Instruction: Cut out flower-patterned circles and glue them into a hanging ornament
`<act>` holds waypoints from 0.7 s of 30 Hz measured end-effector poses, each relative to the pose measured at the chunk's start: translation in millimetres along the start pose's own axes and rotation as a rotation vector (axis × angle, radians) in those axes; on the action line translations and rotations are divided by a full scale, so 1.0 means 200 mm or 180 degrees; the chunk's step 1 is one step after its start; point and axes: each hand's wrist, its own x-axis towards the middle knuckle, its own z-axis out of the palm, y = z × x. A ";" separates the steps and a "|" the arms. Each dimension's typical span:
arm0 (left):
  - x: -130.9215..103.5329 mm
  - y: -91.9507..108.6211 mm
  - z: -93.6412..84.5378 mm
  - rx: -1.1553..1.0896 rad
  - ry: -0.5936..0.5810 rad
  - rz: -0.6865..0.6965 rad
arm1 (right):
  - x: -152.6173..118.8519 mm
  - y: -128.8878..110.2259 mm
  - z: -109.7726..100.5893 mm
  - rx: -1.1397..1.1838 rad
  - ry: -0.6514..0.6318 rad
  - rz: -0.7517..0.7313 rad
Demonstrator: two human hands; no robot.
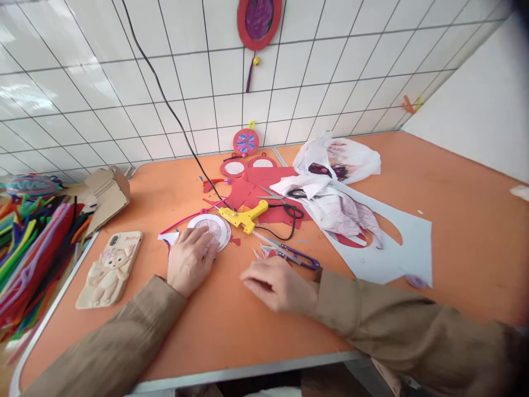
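Note:
My left hand [193, 260] lies over a round paper disc with a white ring [225, 234], its fingers stretched across the near left part and hiding it. Purple lines show on the disc's face. To the right, my right hand [278, 282] rests low on the orange table [231, 336], its fingers curled loosely together with nothing visible in them. Just behind it lie purple-handled thread snips [301, 256] and small paper scraps. A yellow glue gun [246, 216] lies beyond the disc, nozzle pointing left, beside a pink pipe cleaner [182, 219].
Red paper sheets [268, 182] and grey scissors [275, 196] lie farther back. A white plastic bag [363, 160], crumpled material [330, 204] and cut white paper [407, 242] lie right. A phone [109, 270] and pipe cleaners [28, 259] are left. A black cord [165, 99] hangs down.

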 end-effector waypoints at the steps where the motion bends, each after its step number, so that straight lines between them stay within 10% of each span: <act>1: 0.01 -0.02 0.00 0.0132 -0.0042 -0.0224 | 0.02 0.01 0.01 -0.0134 0.0022 0.0187; 8: 0.13 -0.02 -0.01 0.0625 -0.0868 -0.1132 | 0.32 0.01 0.07 -0.1357 -0.0509 0.1634; 21: 0.13 -0.01 -0.02 -0.2669 0.0407 -0.2086 | 0.34 0.09 0.06 -0.0739 0.0144 0.1744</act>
